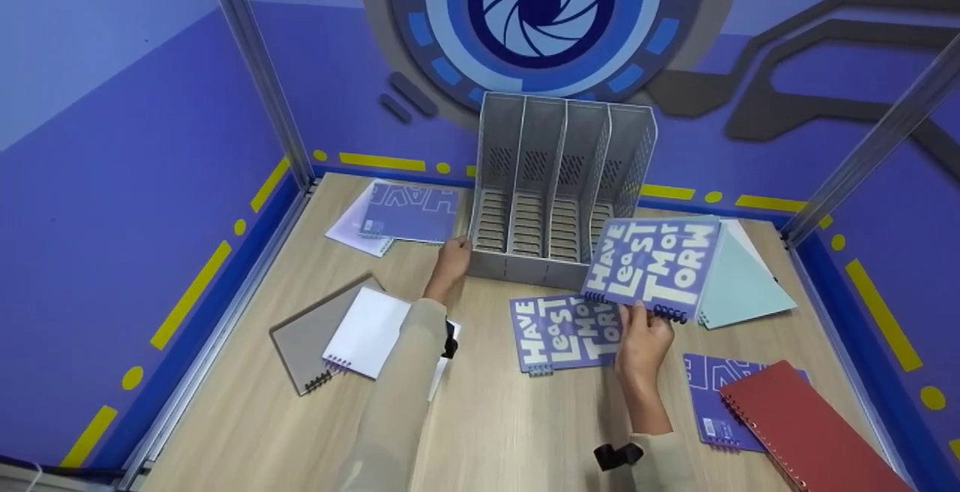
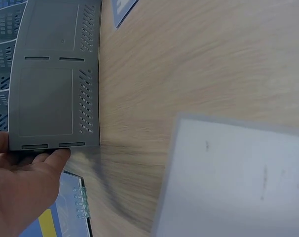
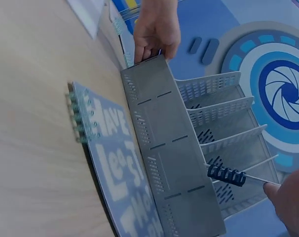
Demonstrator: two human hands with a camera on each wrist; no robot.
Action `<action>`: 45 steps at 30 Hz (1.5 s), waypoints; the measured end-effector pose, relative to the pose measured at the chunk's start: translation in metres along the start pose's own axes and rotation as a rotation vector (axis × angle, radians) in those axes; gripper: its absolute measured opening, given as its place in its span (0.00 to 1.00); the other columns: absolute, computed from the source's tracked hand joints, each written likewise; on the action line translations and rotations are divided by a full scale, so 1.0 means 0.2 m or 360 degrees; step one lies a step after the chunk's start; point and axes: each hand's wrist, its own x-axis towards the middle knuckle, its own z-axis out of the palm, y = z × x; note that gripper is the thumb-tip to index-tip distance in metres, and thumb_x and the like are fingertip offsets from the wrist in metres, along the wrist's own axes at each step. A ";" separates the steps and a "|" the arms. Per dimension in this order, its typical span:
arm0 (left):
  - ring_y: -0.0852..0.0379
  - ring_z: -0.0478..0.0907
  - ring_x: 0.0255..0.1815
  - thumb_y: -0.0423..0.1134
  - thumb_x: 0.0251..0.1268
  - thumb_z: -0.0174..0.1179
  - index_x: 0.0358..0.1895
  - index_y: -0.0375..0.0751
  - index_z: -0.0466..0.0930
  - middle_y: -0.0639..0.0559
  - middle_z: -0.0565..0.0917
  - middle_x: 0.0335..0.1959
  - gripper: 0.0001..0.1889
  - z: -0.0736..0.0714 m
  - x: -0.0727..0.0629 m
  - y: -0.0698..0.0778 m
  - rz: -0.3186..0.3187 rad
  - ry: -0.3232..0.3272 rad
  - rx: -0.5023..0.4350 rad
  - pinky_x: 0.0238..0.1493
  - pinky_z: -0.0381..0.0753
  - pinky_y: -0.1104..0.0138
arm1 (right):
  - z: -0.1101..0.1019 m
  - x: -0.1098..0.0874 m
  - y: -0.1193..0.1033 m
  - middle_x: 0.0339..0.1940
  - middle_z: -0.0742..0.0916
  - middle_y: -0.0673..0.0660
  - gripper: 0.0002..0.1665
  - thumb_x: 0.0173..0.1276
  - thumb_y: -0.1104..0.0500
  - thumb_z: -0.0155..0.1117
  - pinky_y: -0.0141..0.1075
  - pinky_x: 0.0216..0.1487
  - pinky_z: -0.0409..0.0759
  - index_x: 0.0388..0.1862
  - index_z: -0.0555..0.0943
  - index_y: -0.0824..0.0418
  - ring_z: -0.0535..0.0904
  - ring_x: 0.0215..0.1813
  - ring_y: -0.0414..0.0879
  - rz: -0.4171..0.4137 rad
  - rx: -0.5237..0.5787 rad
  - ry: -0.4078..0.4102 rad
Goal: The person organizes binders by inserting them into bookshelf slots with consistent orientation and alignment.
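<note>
My left hand (image 1: 448, 265) grips the lower front left corner of a grey file rack (image 1: 525, 270) with upright dividers. In the left wrist view, fingers are under the rack's edge. My right hand (image 1: 643, 343) pinches the spiral-bound edge of a purple notebook (image 1: 652, 271) with large pale letters. That notebook is raised and tilted in front of the rack's right end, hiding part of it. In the right wrist view, its black spiral binding (image 3: 226, 175) is seen nearly edge-on before the compartments. A matching notebook (image 1: 551, 334) lies flat on the table below.
Purple and white notebooks (image 1: 412, 211) lie left of the rack. Nearer are a grey-brown notebook (image 1: 307, 338) and a white one (image 1: 367, 334). Pale green covers (image 1: 742, 282) lie at right, with a red notebook (image 1: 810, 424) over a purple one (image 1: 709, 402). Walls surround the table.
</note>
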 end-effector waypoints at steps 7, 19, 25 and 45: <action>0.59 0.57 0.23 0.32 0.78 0.45 0.22 0.47 0.62 0.56 0.60 0.19 0.19 -0.01 -0.01 0.01 0.0054 0.0021 0.0108 0.27 0.58 0.67 | 0.00 0.07 0.01 0.66 0.77 0.69 0.23 0.82 0.64 0.47 0.39 0.67 0.73 0.70 0.68 0.74 0.75 0.69 0.50 -0.0101 -0.0229 -0.0046; 0.60 0.57 0.21 0.32 0.76 0.46 0.20 0.47 0.61 0.57 0.60 0.18 0.20 -0.02 0.01 0.02 0.0037 -0.0013 0.0085 0.25 0.58 0.68 | 0.00 0.11 0.05 0.60 0.81 0.68 0.23 0.83 0.60 0.47 0.23 0.53 0.77 0.68 0.71 0.72 0.78 0.53 0.40 -0.0142 -0.0472 -0.0047; 0.60 0.58 0.21 0.31 0.75 0.46 0.19 0.46 0.62 0.57 0.61 0.18 0.20 -0.02 0.01 0.02 0.0039 0.0002 0.0101 0.25 0.58 0.68 | 0.02 0.17 0.04 0.62 0.80 0.66 0.24 0.83 0.59 0.46 0.28 0.59 0.77 0.70 0.70 0.70 0.77 0.58 0.43 -0.0168 -0.0538 -0.0057; 0.59 0.57 0.23 0.28 0.76 0.46 0.20 0.45 0.61 0.56 0.60 0.19 0.20 -0.01 0.01 0.03 0.0038 -0.0006 0.0102 0.26 0.58 0.67 | 0.11 0.43 0.02 0.55 0.81 0.69 0.23 0.84 0.59 0.44 0.32 0.54 0.76 0.68 0.71 0.73 0.78 0.54 0.49 -0.0227 -0.0748 -0.0057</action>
